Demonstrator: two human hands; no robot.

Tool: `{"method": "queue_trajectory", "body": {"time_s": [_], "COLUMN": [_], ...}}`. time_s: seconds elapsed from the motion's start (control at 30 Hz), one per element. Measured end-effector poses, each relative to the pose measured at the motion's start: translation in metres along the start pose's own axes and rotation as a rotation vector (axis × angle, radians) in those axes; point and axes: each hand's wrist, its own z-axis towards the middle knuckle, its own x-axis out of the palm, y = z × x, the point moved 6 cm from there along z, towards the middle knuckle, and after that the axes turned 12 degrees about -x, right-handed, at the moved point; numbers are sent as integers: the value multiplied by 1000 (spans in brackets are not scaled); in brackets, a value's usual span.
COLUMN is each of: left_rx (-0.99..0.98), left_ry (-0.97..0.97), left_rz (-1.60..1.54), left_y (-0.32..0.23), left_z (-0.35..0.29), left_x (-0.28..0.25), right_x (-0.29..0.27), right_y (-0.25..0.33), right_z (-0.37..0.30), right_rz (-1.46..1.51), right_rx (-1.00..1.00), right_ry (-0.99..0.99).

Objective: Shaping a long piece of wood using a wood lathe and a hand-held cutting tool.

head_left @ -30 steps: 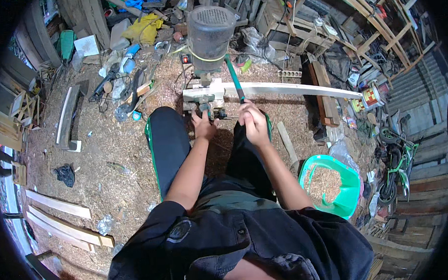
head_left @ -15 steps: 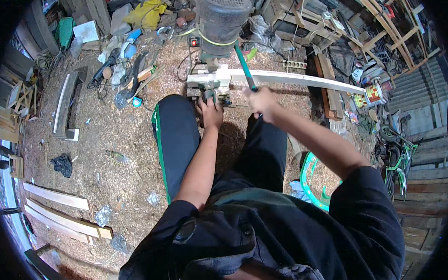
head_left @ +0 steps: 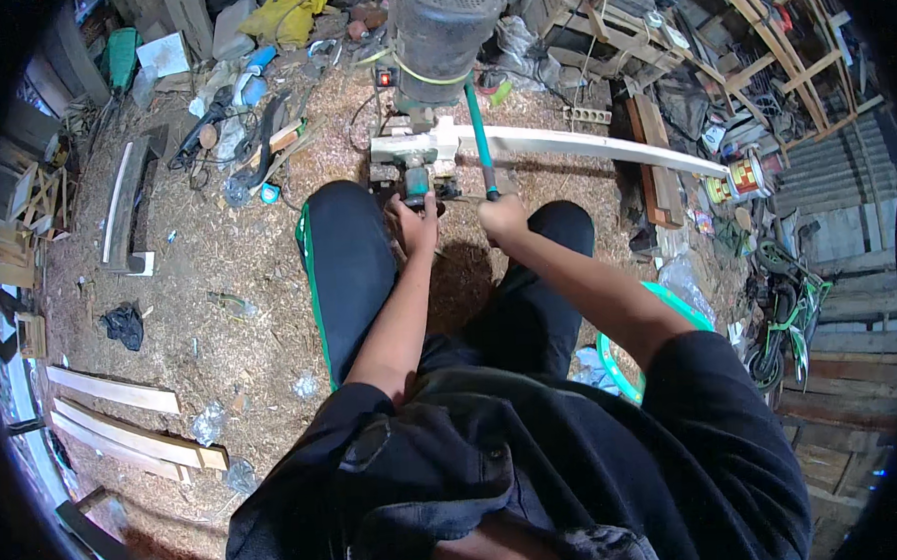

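Note:
In front of me stands a floor machine with a dark, upright motor housing (head_left: 442,40) and a vise-like clamp (head_left: 417,177) below it. My right hand (head_left: 503,219) is wrapped round the dark grip of its long teal lever (head_left: 478,129), which slants down toward me. My left hand (head_left: 414,225) is at the near end of the clamp, fingers curled round a dark handwheel (head_left: 431,207) that they partly hide. A long pale wooden beam (head_left: 593,146) lies across the machine, through the clamp area, and reaches far to the right.
Wood chips cover the floor. Loose planks (head_left: 125,434) lie at the lower left. The beam's far end is by a paint bucket (head_left: 747,178). A green-rimmed round item (head_left: 621,371) is beside my right leg; a small green motorbike (head_left: 790,315) stands farther right.
My right hand has pulled the lever's grip nearer to me and slightly left. My left hand has shifted a little at the clamp, showing more of its teal part. My right knee has moved outward.

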Motion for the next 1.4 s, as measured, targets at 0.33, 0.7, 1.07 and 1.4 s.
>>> {"method": "queue_trajectory", "body": {"time_s": [0.33, 0.7, 1.07, 1.4], "left_rx": [115, 90, -57, 64], "left_ry": [-130, -28, 83, -47], "left_rz": [242, 206, 145, 182], "left_y": [19, 23, 29, 44], "left_z": [8, 3, -5, -38], "left_x": [-18, -15, -5, -4], "right_x": [21, 29, 23, -140], "right_y": [17, 9, 3, 193], "right_z": [-14, -12, -8, -52], "right_rz": [-101, -95, -107, 938], "right_rx": [-21, -94, -135, -421], "right_ry": [-85, -100, -173, 338]}}
